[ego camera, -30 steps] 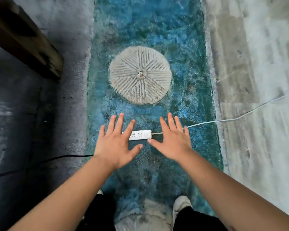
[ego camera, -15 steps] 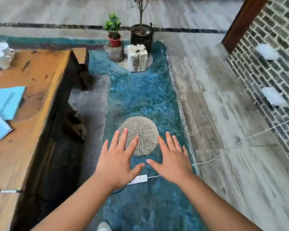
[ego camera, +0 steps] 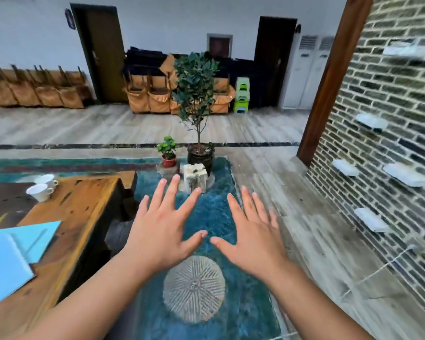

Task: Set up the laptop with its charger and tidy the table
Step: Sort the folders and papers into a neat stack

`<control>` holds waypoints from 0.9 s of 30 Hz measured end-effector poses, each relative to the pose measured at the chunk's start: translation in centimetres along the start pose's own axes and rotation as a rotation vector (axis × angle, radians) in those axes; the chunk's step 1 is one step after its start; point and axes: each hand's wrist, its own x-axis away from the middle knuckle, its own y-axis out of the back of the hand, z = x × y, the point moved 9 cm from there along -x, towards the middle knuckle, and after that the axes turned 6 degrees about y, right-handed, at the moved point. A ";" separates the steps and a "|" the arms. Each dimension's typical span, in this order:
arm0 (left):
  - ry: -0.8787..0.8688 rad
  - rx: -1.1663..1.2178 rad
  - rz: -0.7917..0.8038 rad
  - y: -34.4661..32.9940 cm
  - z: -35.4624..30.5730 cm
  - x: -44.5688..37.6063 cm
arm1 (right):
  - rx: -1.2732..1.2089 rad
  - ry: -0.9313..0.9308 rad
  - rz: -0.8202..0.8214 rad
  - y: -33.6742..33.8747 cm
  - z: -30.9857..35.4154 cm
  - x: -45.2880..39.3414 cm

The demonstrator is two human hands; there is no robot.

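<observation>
Below the outstretched arms, a round grey stone disc (ego camera: 193,288) with radiating grooves sits set into the blue-green floor strip (ego camera: 214,222). Above it the person holds both hands out in mid-air, palms down. The left hand (ego camera: 162,229) has its fingers spread and straight, grasping nothing; the right hand (ego camera: 252,238) is the same, fingers fanned and relaxed, with nothing in it. Their thumb tips come near each other without touching.

To the left stands the wooden table (ego camera: 79,212), its edge running away from the person. On its near part lie light blue sheets (ego camera: 12,251), one overlapping another. Further along the table top two white cups (ego camera: 42,186) lie tipped on their sides, close together. No laptop or charger shows from this angle, so I cannot tell where they are. On the right a thin white cable (ego camera: 378,269) runs across the grey floor toward the brick wall (ego camera: 390,143), which carries several small white shelves.

Beyond the hands, at the far end of the blue strip, a pale carved stone block (ego camera: 194,176) stands beside a small plant in a red pot (ego camera: 168,153) and a taller tree in a dark pot (ego camera: 199,153). Further back, stacked chairs with orange covers (ego camera: 147,96) line the white wall between two dark doors.
</observation>
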 end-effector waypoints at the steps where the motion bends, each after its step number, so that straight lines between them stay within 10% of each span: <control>1: -0.001 -0.003 -0.027 1.2 -0.7 -0.4 | 0.006 0.011 -0.021 1.3 0.0 -0.1; 27: 0.148 -0.049 -0.102 4.2 -7.0 -1.3 | 0.067 0.115 -0.114 7.0 -6.2 -0.3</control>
